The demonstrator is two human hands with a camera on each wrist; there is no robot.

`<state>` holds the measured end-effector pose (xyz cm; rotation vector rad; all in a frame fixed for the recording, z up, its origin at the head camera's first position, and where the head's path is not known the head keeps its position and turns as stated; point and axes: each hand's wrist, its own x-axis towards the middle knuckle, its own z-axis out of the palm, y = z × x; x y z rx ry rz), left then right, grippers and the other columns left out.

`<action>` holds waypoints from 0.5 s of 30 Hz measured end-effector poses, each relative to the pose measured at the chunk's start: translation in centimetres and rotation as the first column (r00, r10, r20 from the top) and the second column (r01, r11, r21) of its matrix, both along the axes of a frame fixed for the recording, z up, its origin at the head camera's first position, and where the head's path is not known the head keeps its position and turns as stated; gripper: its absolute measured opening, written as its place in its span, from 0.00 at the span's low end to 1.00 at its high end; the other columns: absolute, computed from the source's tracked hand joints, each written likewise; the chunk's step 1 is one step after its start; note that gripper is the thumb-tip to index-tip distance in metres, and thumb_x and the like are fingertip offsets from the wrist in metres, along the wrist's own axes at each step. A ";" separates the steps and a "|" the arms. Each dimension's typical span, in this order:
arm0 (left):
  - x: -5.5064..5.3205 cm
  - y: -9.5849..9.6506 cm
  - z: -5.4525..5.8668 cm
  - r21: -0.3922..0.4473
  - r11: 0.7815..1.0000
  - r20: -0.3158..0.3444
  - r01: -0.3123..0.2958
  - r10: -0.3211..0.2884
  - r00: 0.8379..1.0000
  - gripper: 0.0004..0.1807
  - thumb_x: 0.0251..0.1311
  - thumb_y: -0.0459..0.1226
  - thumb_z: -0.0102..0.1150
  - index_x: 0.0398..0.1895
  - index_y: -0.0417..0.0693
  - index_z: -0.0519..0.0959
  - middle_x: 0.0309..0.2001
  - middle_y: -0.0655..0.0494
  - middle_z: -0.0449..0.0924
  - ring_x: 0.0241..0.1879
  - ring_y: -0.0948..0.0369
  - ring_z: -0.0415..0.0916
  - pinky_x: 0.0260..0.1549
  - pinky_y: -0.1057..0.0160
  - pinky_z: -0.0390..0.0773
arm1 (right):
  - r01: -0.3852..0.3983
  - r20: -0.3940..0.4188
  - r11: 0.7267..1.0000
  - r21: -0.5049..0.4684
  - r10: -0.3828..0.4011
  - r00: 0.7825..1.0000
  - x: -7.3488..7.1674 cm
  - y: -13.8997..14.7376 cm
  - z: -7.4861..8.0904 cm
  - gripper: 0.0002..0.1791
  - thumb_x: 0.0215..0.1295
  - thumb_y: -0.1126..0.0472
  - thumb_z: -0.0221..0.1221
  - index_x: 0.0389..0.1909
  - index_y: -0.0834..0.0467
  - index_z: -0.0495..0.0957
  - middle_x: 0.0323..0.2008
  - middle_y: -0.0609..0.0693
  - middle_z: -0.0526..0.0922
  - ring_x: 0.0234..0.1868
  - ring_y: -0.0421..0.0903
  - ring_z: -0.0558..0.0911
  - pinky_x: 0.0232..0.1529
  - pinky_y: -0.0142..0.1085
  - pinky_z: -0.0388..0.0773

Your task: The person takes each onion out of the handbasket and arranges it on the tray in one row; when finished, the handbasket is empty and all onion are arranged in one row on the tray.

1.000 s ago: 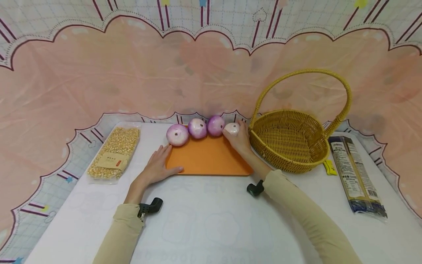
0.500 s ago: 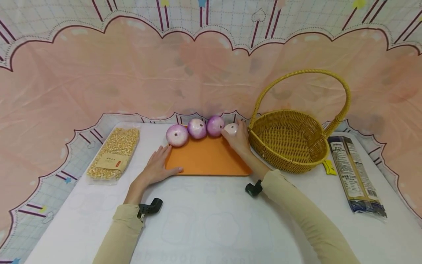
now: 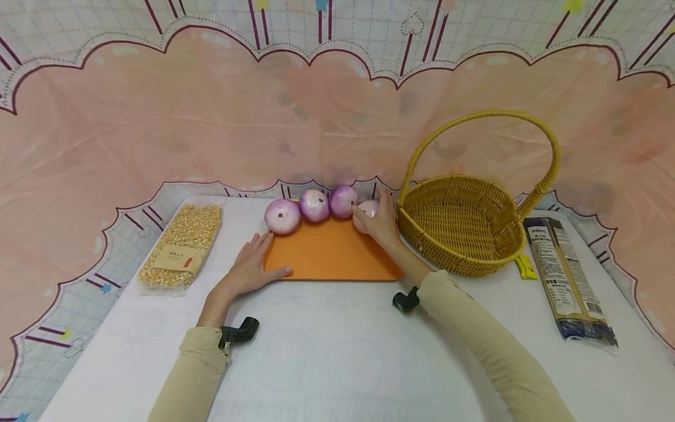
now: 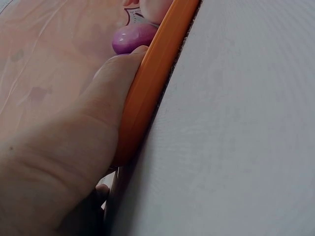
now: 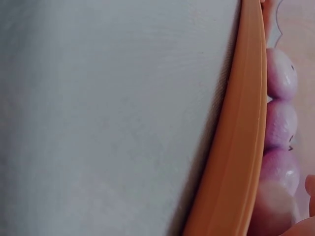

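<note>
Several purple-and-white red onions stand in a row along the back of an orange tray [image 3: 332,252]. From the left come one onion [image 3: 282,217], a second onion [image 3: 314,206] and a third onion [image 3: 344,201]. At the right end, my right hand [image 3: 381,223] holds a paler onion [image 3: 367,209] between thumb and fingers, partly hiding it. My left hand [image 3: 250,268] rests at the tray's front left corner, fingers fairly straight along the left side. Its thumb [image 4: 123,69] lies by the orange rim in the left wrist view.
A wicker basket [image 3: 464,258] with a tall handle stands right of the tray. Beside it lie a small yellow packet [image 3: 527,267] and a long printed package [image 3: 570,281]. A clear bag of corn kernels [image 3: 184,246] lies at the left. A patterned cloth [image 3: 337,129] hangs behind the white table.
The onion in my right hand has turned, its white face giving way to a pinker side. The right fingers have shifted slightly. My left hand and the other onions keep their places.
</note>
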<state>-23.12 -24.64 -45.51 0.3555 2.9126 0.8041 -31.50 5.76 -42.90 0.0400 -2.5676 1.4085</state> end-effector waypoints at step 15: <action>0.1 -1.5 0.8 0.028 0.997 0.086 0.075 -0.077 0.993 0.52 0.58 0.59 0.59 0.76 0.42 0.50 0.77 0.35 0.41 0.77 0.38 0.33 0.74 0.37 0.39 | -0.024 -0.031 0.999 -0.025 0.023 0.999 -0.2 0.2 0.4 0.42 0.61 0.48 0.63 0.72 0.59 0.57 0.70 0.59 0.63 0.71 0.55 0.63 0.74 0.48 0.59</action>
